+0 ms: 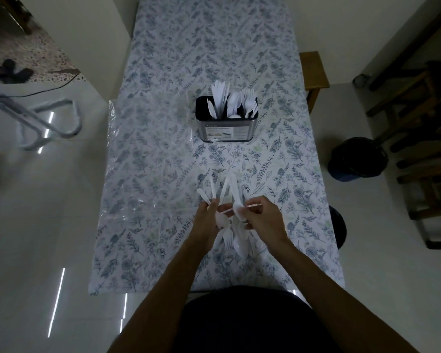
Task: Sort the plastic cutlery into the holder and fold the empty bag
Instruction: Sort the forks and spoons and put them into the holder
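Both hands (229, 220) grip thin white plastic cutlery (223, 192) over floral tablecloth (163, 72).

White cutlery (227, 189), black/silver holder (226, 128), blue-floral tablecloth (163, 72)

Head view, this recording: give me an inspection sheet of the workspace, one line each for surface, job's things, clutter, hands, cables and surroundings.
Surface: long table under a white tablecloth with blue-green leaf print.
Job's things: black-rimmed metal cutlery holder mid-table, already holding white plastic cutlery in compartments; loose pile of white plastic forks, spoons and knives at the near edge; clear plastic bag spread flat on the table's left, unfolded.
Clutter: nothing seen on the table.
Hands: left hand grips a bunch of cutlery; right hand pinches a piece from it.
Cables: thin dark cable on the floor, far left.
Surroundings: dark bin and wooden furniture at right; white metal frame at left.
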A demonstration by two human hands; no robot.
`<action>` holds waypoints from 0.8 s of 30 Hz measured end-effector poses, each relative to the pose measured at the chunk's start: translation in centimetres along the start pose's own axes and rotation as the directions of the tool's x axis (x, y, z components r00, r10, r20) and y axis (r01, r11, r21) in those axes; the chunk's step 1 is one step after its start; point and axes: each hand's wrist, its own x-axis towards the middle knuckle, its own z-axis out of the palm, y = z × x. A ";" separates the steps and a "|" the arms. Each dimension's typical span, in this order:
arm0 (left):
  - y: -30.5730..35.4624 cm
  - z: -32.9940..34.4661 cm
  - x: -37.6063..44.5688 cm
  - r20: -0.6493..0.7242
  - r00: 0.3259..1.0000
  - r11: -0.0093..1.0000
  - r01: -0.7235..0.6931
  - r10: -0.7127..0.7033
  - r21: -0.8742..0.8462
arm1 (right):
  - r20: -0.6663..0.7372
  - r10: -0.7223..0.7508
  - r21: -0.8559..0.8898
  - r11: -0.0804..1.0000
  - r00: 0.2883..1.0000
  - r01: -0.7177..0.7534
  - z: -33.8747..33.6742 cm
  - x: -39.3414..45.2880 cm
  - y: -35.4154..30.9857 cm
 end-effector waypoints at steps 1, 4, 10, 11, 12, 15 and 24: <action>0.0 0.1 0.0 0.020 1.000 1.000 -0.003 0.004 -0.021 | 0.044 0.002 0.013 1.000 0.999 -0.002 0.3 -0.1 -0.3; -0.1 0.4 -0.4 0.069 0.998 0.997 -0.007 0.012 -0.077 | 0.127 -0.042 -0.014 0.999 0.991 0.044 1.3 -0.2 -0.6; -0.6 1.0 -0.7 0.058 0.998 0.987 -0.007 0.017 -0.163 | 0.173 -0.184 -0.176 0.961 0.968 0.214 2.6 -0.7 -0.4; -0.7 1.1 -0.6 0.013 1.000 0.982 -0.012 0.015 -0.186 | 0.180 -0.220 -0.200 0.946 0.959 0.254 2.9 -0.9 -0.4; -0.9 0.9 -0.4 -0.031 0.999 0.980 -0.014 0.008 -0.199 | 0.193 -0.265 -0.225 0.925 0.945 0.305 3.0 -1.0 -0.3; -0.7 0.9 -0.1 -0.070 0.997 0.974 0.012 -0.029 -0.226 | 0.232 -0.351 -0.264 0.875 0.907 0.406 2.8 -1.3 -0.4; -0.2 -0.6 0.3 -0.137 0.987 0.974 0.055 -0.087 -0.220 | 0.038 -0.021 -0.728 0.685 0.999 0.042 -3.4 1.5 4.2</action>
